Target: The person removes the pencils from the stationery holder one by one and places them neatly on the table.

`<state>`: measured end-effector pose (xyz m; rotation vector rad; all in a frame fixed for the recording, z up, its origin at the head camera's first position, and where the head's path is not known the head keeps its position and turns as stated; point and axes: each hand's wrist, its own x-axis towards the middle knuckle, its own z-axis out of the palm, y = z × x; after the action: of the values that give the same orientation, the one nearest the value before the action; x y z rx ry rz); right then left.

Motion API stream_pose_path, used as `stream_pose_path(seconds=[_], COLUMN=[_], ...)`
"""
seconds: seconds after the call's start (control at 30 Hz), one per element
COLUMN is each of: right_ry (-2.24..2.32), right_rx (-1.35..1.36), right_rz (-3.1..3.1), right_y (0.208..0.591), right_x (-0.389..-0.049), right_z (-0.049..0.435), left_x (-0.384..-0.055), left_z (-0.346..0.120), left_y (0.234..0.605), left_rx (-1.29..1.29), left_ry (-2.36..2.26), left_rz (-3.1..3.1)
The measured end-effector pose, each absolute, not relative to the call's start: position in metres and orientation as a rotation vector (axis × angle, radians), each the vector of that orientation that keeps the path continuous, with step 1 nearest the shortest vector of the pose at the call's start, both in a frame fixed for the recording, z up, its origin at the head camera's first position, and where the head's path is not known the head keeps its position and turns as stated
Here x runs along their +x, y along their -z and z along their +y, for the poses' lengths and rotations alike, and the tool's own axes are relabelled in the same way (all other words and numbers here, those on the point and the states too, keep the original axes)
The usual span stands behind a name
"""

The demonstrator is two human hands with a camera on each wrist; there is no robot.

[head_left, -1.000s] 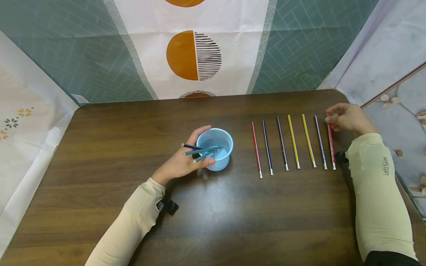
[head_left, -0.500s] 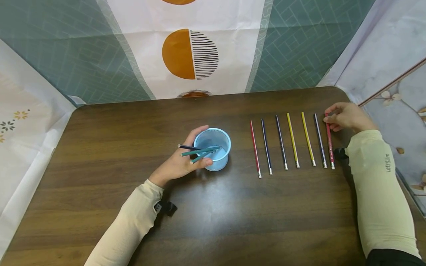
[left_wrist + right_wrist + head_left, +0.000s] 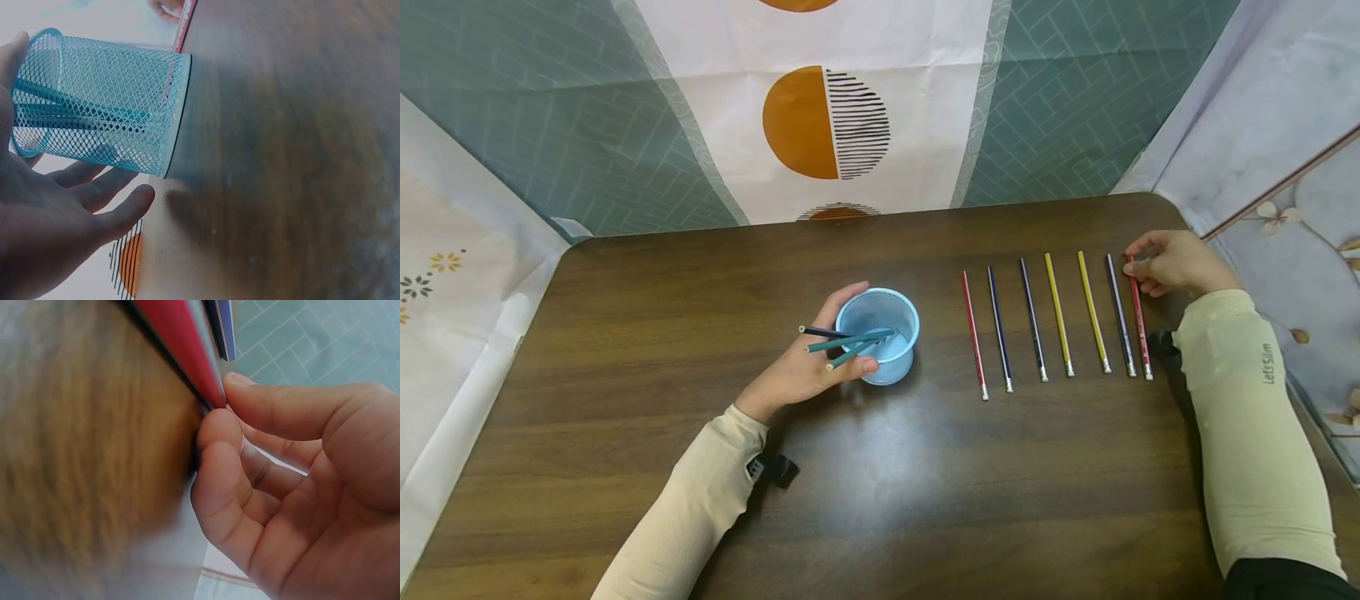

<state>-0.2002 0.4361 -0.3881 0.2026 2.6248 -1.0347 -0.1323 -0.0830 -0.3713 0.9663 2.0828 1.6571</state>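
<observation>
My left hand point(image 3: 801, 367) holds a light blue mesh pencil cup point(image 3: 891, 367) upright on the table, fingers round its far side and thumb at the near side. Leaning out over the cup's left rim are two green pencils point(image 3: 838, 342) and a dark one point(image 3: 820, 331). At the far right, my right hand point(image 3: 1183, 262) pinches the far end of a red pencil point(image 3: 1139, 325) lying on the table. The right wrist view shows thumb and fingertips meeting at the tip of that red pencil point(image 3: 187, 347). Just left of it lies a dark purple pencil point(image 3: 1120, 317).
Further left in the row lie two yellow pencils point(image 3: 1093, 312) point(image 3: 1059, 312), two dark blue pencils point(image 3: 1033, 321) point(image 3: 1000, 329) and another red pencil point(image 3: 974, 333), eraser ends toward me. The brown wooden table point(image 3: 625, 400) meets patterned cloth point(image 3: 865, 33) at its far edge.
My right hand has shifted slightly left, bringing the far end of the red pencil a little closer to the dark purple one. The left hand and cup stay put; the head view has drifted slightly.
</observation>
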Motion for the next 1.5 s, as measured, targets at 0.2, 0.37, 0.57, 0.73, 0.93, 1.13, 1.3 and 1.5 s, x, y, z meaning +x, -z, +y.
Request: stream_pose_path(seconds=[0.2,0.37,0.57,0.73,0.93,1.13,1.3,1.5], right_ry=[1.036,1.042,1.141,1.266,1.339,1.253,1.274,1.272], right_rx=[0.189,0.186,0.149,-0.028,-0.579,-1.012,-1.228,-1.422], right_rz=[2.608,2.608,2.676,2.756,2.791,2.724,2.656,2.604], right_y=[0.387,0.382,0.358,0.318,0.275,0.271,0.277,0.287], right_x=[-0.201,-0.198,-0.186,-0.167,-0.133,-0.112,-0.111,-0.111], right_z=[0.438,0.441,0.43,0.38,0.285,0.2,0.146,0.098], left_x=[-0.132,-0.131,-0.133,-0.132,-0.132,-0.13,-0.13,-0.127], left_z=[-0.084,-0.085,-0.085,-0.087,-0.088,-0.092,-0.094,-0.098], left_y=[0.371,0.371,0.371,0.37,0.37,0.369,0.371,0.374], left_rx=[0.973,0.974,1.018,1.032,0.984,0.953,0.994,1.095], left_ry=[-1.656,-1.659,-1.642,-1.632,-1.642,-1.631,-1.621,-1.589], left_rz=[2.079,2.081,2.101,2.102,2.074,2.08,2.039,2.023])
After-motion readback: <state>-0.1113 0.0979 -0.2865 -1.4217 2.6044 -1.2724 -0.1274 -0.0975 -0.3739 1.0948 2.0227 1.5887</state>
